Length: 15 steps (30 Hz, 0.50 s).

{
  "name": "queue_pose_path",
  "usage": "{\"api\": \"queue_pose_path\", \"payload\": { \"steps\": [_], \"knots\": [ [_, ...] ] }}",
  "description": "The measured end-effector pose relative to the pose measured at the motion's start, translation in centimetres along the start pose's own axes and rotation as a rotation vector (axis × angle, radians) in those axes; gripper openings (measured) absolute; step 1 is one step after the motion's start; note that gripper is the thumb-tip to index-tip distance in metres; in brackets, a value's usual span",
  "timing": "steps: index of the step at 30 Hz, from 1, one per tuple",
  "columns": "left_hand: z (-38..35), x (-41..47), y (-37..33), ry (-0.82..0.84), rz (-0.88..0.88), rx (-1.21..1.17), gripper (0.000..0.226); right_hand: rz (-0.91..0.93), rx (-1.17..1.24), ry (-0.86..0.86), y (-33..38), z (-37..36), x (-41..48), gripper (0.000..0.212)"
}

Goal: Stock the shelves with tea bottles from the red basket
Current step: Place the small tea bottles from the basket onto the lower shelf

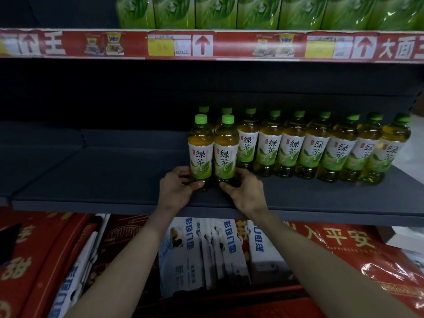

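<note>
Two green-tea bottles with green caps stand upright side by side on the dark shelf [114, 180]. My left hand [177, 188] grips the base of the left bottle [200, 148]. My right hand [244, 191] grips the base of the right bottle [226, 150]. To their right a row of several identical bottles [314, 145] lines the shelf, with more caps showing behind the two held ones. A red rim, perhaps the basket [263, 301], shows at the bottom between my forearms.
The shelf's left half is bare dark board. The shelf above [206, 44] has a red price strip and green boxes [215, 12]. Below the shelf lie red packages [344, 244] and white-blue packs [206, 249].
</note>
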<state>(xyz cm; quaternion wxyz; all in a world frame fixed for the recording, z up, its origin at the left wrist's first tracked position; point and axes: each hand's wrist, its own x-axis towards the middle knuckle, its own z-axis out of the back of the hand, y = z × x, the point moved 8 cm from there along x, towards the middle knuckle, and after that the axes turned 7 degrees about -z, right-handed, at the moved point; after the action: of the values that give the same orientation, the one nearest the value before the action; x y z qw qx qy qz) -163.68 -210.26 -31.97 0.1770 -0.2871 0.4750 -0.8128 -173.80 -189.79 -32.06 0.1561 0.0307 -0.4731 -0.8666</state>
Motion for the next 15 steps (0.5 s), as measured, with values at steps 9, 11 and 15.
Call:
{"api": "queue_pose_path", "payload": {
  "steps": [9,11,15],
  "knots": [
    [-0.9,0.8,0.2,-0.049,-0.041,-0.026,0.059,-0.035,-0.040,-0.082,-0.9,-0.3,1.0,0.064],
    [-1.1,0.9,0.3,-0.057,-0.050,-0.025,0.058,-0.040,-0.041,-0.099,-0.8,-0.2,1.0,0.066],
    [-1.2,0.9,0.3,-0.070,-0.072,0.012,0.059,-0.059,-0.059,-0.109,-0.8,-0.2,1.0,0.068]
  ]
}}
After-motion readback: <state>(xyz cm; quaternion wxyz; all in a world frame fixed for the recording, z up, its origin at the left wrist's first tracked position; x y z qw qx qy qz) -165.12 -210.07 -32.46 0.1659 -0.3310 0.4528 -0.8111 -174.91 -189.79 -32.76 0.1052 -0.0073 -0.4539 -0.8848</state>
